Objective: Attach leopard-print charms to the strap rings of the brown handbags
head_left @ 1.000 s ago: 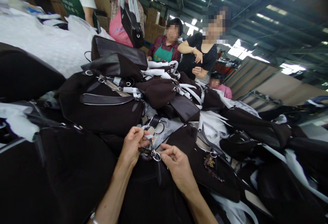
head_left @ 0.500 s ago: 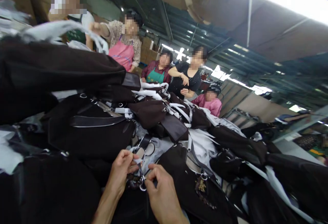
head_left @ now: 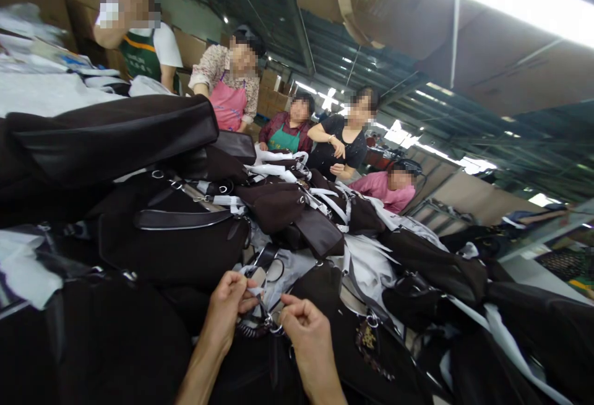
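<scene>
My left hand (head_left: 229, 309) is closed in a pinch on a narrow dark strap (head_left: 260, 302) with pale wrapping by its fingertips. My right hand (head_left: 309, 334) is closed, thumb and fingers curled beside a silver ring (head_left: 275, 329) at the strap's lower end; what its fingertips hold is hidden. Beneath both hands lies a dark brown handbag (head_left: 250, 362). A beaded charm (head_left: 254, 331) partly shows between the hands. On the neighbouring bag (head_left: 320, 306), to the right, hangs another beaded charm with a gold-marked tag (head_left: 367, 337).
Dark bags (head_left: 171, 244) with metal rings and white-wrapped handles (head_left: 273, 172) are heaped all around. A large bag (head_left: 116, 136) rises at the left. Several people stand behind the pile, one in a pink apron (head_left: 229, 105). Cardboard (head_left: 394, 21) and a bright lamp hang overhead.
My right hand has drawn slightly right, away from my left, which keeps its pinch. At the left, the large bag's pale handle has dropped from view, and the pink-aproned person's raised arm has come down.
</scene>
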`<state>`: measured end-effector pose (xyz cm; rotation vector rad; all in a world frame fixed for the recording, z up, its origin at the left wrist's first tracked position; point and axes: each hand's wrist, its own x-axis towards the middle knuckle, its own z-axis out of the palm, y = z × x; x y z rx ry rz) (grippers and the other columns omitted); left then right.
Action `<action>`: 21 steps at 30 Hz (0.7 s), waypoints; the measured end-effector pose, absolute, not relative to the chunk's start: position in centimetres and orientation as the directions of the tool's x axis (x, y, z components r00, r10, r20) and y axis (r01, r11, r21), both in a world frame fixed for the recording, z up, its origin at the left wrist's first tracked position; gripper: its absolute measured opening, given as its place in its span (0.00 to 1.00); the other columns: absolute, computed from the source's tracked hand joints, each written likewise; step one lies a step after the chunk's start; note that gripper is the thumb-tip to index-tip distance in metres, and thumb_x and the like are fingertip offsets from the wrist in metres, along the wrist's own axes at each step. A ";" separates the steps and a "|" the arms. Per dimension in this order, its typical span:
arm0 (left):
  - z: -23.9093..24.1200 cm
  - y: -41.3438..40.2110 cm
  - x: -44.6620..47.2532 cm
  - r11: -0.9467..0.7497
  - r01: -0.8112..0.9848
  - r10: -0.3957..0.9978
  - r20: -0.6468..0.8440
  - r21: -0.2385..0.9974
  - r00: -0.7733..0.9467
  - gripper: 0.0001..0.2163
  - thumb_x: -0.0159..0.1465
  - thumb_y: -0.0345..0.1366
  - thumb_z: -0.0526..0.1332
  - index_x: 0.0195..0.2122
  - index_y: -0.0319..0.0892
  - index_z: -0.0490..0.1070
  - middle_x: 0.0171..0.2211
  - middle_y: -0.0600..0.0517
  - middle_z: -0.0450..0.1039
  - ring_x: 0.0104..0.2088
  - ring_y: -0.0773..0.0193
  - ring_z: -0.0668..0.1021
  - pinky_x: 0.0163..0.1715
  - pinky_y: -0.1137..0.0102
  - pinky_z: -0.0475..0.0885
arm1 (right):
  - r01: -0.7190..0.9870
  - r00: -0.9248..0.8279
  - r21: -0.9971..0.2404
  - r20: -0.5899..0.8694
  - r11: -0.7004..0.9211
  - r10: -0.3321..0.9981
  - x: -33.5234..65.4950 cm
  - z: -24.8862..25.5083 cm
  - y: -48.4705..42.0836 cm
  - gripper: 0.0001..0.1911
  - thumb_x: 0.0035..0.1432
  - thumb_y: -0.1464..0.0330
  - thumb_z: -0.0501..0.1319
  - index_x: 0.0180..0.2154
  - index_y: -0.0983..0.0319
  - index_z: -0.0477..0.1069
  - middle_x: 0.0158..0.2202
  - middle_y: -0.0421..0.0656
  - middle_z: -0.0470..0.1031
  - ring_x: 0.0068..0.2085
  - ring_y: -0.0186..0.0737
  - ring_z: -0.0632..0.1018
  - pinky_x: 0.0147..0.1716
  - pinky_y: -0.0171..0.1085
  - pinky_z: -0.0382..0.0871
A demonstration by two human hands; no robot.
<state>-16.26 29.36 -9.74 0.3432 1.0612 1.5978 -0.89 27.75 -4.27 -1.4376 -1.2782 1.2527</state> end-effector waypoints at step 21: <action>-11.2 29.0 -15.8 0.054 -0.576 0.907 -0.281 0.816 -0.313 0.21 0.52 0.52 0.69 0.31 0.41 0.65 0.31 0.53 0.76 0.26 0.66 0.79 0.30 0.70 0.79 | 0.227 -0.019 -0.966 -0.133 -0.126 0.991 -0.2 -3.7 26.7 0.09 0.49 0.64 0.66 0.24 0.64 0.74 0.44 0.53 0.80 0.42 0.49 0.79 0.41 0.40 0.68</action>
